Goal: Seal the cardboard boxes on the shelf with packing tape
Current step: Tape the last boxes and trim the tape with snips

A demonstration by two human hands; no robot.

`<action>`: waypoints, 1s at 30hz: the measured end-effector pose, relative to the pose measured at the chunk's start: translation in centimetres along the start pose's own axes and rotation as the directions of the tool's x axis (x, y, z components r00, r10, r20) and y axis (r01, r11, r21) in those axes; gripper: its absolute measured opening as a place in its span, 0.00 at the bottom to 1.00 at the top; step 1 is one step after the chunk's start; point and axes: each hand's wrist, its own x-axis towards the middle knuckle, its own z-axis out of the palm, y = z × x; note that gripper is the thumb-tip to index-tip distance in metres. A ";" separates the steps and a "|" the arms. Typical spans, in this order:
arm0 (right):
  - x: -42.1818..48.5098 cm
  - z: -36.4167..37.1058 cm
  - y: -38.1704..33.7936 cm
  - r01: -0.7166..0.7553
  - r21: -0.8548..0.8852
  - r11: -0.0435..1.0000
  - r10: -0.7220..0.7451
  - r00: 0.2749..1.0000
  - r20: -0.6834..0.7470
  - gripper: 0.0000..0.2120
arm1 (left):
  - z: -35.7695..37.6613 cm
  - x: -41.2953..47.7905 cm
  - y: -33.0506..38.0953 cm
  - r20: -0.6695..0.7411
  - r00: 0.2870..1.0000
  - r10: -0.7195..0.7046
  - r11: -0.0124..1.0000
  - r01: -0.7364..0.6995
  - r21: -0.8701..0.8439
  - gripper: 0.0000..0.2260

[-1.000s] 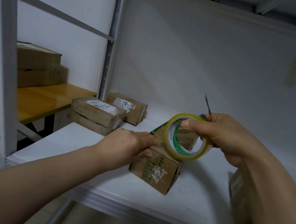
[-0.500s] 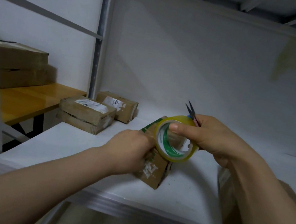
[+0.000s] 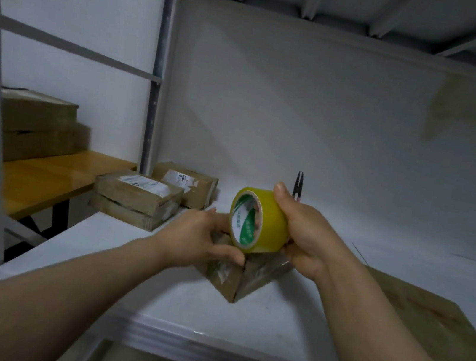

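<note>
Yellow tape roll (image 3: 271, 217) is sitting in the right hand (image 3: 308, 241), whose thumb is pressing over the top of the band while the fingers are curling underneath, clamping the roll. The same hand is also trapping a pair of small black snips (image 3: 299, 183), blades pointing up behind the knuckles, probably so the cutter is ready without a second reach. The left hand (image 3: 199, 239) is wrapping its fingers and thumb round the small cardboard box (image 3: 225, 280), bracing it on the white shelf (image 3: 270, 319) with one corner pointing toward the camera. That hold is likely keeping the box from sliding as tape is drawn over it. The roll is hovering right over the box's top, touching or nearly touching it. The box's right face is looking glossy, perhaps taped already, though the dim light is making it hard to tell whether a strip is running from roll to box. Against the frame half a second back, the roll is now turning its yellow outer band toward the camera where its open core was facing before, the snips are standing upright rather than leaning, and the box is showing two faces. Two labelled boxes (image 3: 134, 198) are waiting further back on the left, and a larger box (image 3: 425, 328) is lying at the right edge.
</note>
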 end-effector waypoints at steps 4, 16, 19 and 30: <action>0.3 0.3 0.1 -0.013 0.048 0.999 0.015 0.999 -0.039 0.29 | 2.5 -1.2 1.7 -0.057 0.995 -0.080 0.991 0.073 -0.109 0.44; -0.1 -2.5 -1.1 0.020 -0.123 0.992 -0.029 0.997 -0.068 0.24 | 5.5 -0.4 0.2 -0.157 0.986 -0.050 0.986 0.024 -0.166 0.29; -0.8 -3.0 -0.7 -0.002 -0.189 0.982 -0.007 0.999 -0.047 0.24 | 5.4 0.1 -0.6 -0.163 0.987 -0.002 0.989 -0.022 -0.146 0.29; -3.6 -4.2 2.8 -0.053 -0.210 0.976 0.056 0.998 0.010 0.19 | 6.5 -0.4 -0.9 -0.254 0.955 0.156 0.988 -0.148 0.050 0.29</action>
